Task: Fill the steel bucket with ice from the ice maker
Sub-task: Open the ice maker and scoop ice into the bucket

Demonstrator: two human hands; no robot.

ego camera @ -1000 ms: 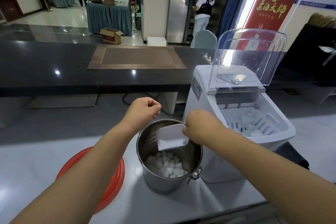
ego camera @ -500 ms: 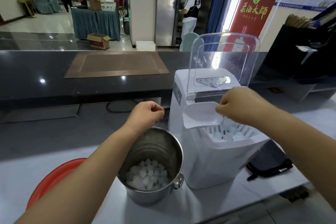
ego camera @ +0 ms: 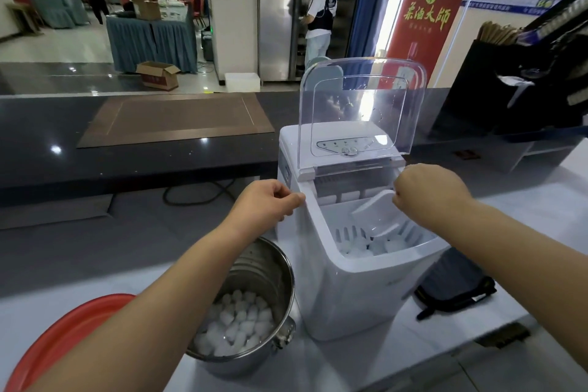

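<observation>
The steel bucket (ego camera: 267,277) stands on the white counter at lower centre, with a layer of ice cubes (ego camera: 237,325) in its bottom. Right of it is the white ice maker (ego camera: 353,293), its clear lid (ego camera: 362,105) raised. My right hand (ego camera: 429,191) grips the handle of a white plastic scoop (ego camera: 377,215), whose blade points down into the ice (ego camera: 372,247) in the machine's basket. My left hand (ego camera: 267,200) hovers with fingers curled at the machine's left top edge, holding nothing; whether it touches the machine is unclear.
A red round basin (ego camera: 63,337) lies at the lower left, partly under my left forearm. A dark pouch (ego camera: 455,286) sits right of the ice maker. A dark raised counter (ego camera: 133,162) with a brown mat runs behind. People stand far off in the room.
My right hand carried the emptied scoop from over the bucket rightwards and down into the ice maker's basket. My left hand rose from the bucket's rim to the machine's left edge.
</observation>
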